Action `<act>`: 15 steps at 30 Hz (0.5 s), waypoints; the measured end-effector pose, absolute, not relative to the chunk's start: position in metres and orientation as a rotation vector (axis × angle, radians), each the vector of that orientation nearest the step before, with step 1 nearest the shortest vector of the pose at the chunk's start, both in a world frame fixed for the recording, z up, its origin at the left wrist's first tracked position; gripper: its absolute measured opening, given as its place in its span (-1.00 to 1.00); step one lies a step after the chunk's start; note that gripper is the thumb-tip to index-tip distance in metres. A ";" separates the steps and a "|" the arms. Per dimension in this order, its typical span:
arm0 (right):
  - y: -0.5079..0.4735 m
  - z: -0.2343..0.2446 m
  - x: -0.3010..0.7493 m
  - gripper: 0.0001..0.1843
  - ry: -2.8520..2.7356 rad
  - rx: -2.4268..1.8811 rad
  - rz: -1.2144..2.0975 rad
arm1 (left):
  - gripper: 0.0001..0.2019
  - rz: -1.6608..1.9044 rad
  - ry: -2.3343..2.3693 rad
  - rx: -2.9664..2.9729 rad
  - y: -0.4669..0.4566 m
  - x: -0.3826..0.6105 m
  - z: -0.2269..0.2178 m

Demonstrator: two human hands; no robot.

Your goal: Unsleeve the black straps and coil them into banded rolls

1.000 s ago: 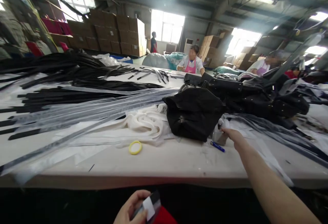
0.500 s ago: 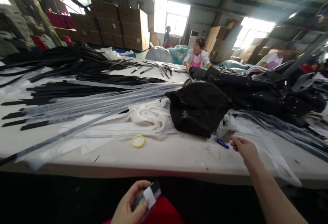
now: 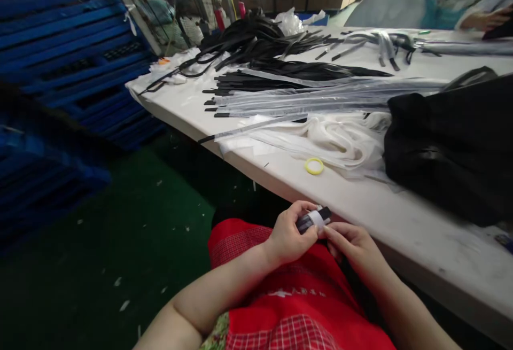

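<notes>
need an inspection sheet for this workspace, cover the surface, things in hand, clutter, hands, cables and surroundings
surface: white table, small dark marks near the front edge
things in hand: dark folded bundle with a white band around it
clutter: black strips, clear-wrapped strips, crumpled white material, yellow ring and a large black bag-like item on the table
hands: left hand holds the bundle; right hand has fingertips at the band, grip unclear
cables: nothing seen that is clearly a cable
surroundings: blue slatted stacks at left, green floor with pale scraps, another person's hand at upper right
</notes>
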State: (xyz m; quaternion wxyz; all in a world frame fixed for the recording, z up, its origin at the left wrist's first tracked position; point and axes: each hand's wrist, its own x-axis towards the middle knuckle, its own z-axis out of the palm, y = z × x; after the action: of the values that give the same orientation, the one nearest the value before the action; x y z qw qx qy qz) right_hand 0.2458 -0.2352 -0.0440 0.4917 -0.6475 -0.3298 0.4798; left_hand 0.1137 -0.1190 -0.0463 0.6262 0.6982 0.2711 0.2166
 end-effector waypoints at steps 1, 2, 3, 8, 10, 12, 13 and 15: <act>-0.233 -0.047 0.246 -0.47 -0.789 -1.584 1.189 | -0.67 0.507 0.628 1.609 -0.118 0.112 -0.045; -0.230 -0.050 0.247 -0.45 -0.774 -1.595 1.207 | -0.67 0.517 0.628 1.622 -0.117 0.110 -0.044; -0.228 -0.053 0.247 -0.43 -0.757 -1.605 1.219 | -0.67 0.525 0.624 1.639 -0.117 0.109 -0.044; -0.218 -0.052 0.236 -0.38 -0.752 -1.577 1.300 | -0.75 0.578 0.669 1.731 -0.115 0.104 -0.045; -0.211 -0.050 0.231 -0.39 -0.784 -1.493 1.331 | -0.80 0.650 0.737 1.797 -0.114 0.103 -0.048; -0.202 -0.050 0.227 -0.41 -0.798 -1.402 1.342 | -0.83 0.802 0.764 1.888 -0.111 0.104 -0.053; -0.197 -0.051 0.226 -0.42 -0.798 -1.366 1.333 | -0.84 0.899 0.741 1.920 -0.110 0.104 -0.055; -0.189 -0.052 0.225 -0.43 -0.798 -1.330 1.285 | -0.85 1.067 0.657 1.946 -0.108 0.105 -0.057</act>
State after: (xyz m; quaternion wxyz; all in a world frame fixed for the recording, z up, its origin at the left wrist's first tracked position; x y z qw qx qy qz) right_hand 0.2252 -0.1892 -0.0516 0.5343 -0.5582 -0.3350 0.5392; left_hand 0.1053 -0.1081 -0.0573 0.4020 0.7698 0.2600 0.4222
